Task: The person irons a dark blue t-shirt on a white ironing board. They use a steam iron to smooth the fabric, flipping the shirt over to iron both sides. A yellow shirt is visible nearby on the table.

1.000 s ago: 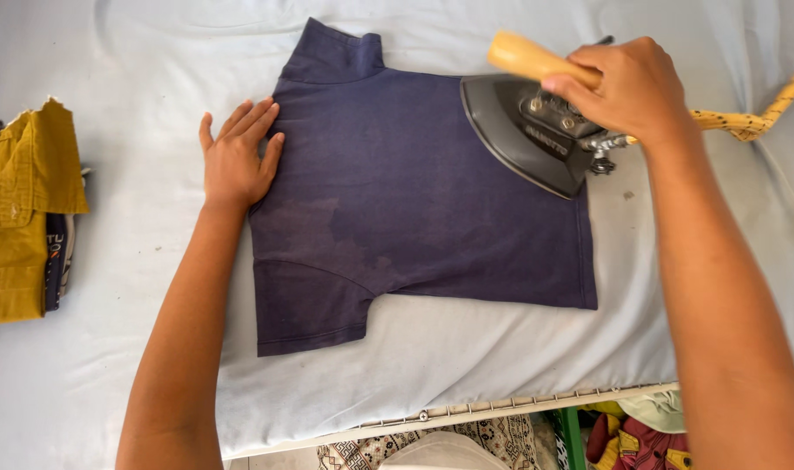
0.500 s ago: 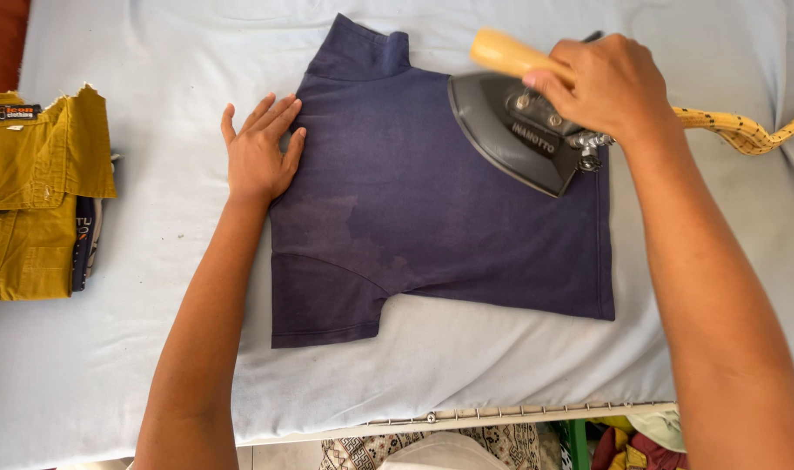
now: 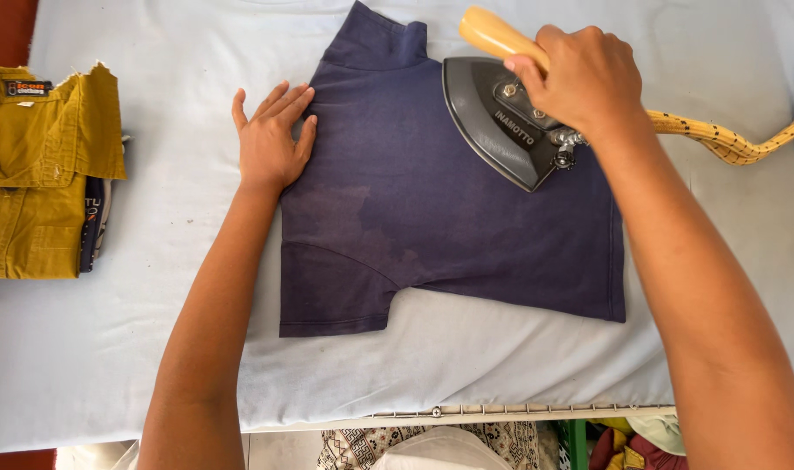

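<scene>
Pressing a heavy dark metal iron (image 3: 499, 122) by its wooden handle, the right hand (image 3: 584, 78) grips tight at one o'clock. It sits on a navy cotton T-shirt (image 3: 440, 209), spread centrally over pale blue padding (image 3: 110, 348). The left hand (image 3: 271, 144), fingers splayed flat at ten o'clock, pins the shirt's edge taut. A folded mustard shirt (image 3: 31, 174) waits at nine o'clock.

My right hand (image 3: 588, 78) slides the iron (image 3: 505, 122) leftward across the shirt (image 3: 432, 218), nearer its collar; my view shifts slightly.
</scene>
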